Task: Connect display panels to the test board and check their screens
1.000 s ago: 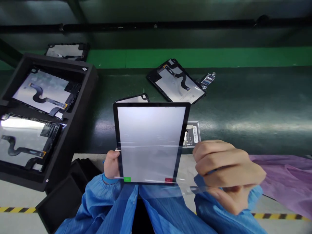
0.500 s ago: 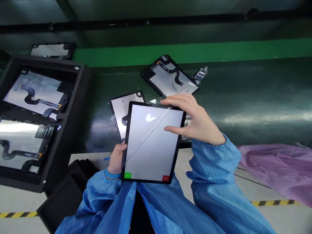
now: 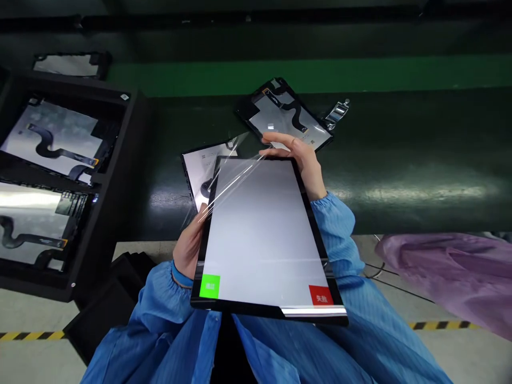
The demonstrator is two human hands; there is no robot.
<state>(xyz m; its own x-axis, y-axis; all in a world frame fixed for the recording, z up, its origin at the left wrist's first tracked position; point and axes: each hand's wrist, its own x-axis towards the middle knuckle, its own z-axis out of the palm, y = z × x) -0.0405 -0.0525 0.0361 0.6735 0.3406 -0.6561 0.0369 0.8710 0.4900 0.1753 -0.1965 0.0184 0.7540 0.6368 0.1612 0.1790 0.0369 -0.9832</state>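
I hold a lit tablet screen (image 3: 264, 234) with a black frame, a green square at its lower left and a red square at its lower right. My left hand (image 3: 190, 245) grips its left edge. My right hand (image 3: 298, 160) rests along the top right corner, fingers closed on a clear protective film (image 3: 224, 181) that lies over the upper left of the screen, partly lifted. Both sleeves are blue.
A dark green conveyor belt (image 3: 400, 160) carries two display panels (image 3: 286, 114) (image 3: 198, 170) lying back side up. A black foam tray (image 3: 68, 160) at left holds more panels with flex cables. A purple cloth (image 3: 452, 272) lies at right. Black foam pieces (image 3: 108, 309) sit lower left.
The tablet has come closer and tilted flatter. My right hand moved from the lower right up across the screen to its top right corner, carrying the film with it.
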